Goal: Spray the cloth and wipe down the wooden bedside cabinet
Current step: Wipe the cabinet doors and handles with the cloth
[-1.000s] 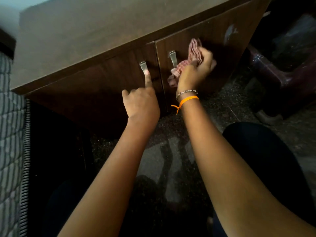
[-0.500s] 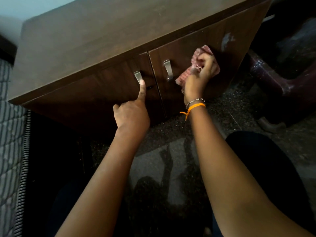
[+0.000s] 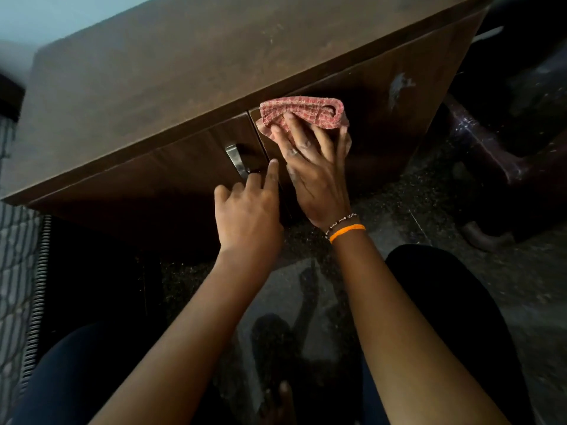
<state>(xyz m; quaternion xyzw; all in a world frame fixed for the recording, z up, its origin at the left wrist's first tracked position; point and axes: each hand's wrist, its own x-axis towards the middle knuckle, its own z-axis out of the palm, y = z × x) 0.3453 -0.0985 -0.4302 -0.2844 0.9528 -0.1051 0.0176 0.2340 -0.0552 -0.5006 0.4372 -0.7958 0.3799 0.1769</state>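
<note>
Was in the wiping step. Pressed the cloth flat on the top left corner of the right door of the cabinet with the right hand, fingers wide and straight. Touched the left door just right of its handle with the left hand: one finger out straight, the rest loosely bent, nothing held. Seemed to be holding that door shut. Saw no spray bottle.

Next, most likely, needed to slide the cloth right along the door, toward the white mark. Called for a firm, flat push so the cloth would not bunch up.

Had the top edge of the cabinet just above the cloth, and the gap between the doors just left of it. Could have snagged the cloth on either. Had plenty of bare door to the right and lower down. Had a dark bulky thing on the floor near the cabinet's right side, so less room to swing out there. Had a mattress far left, well apart.
</note>
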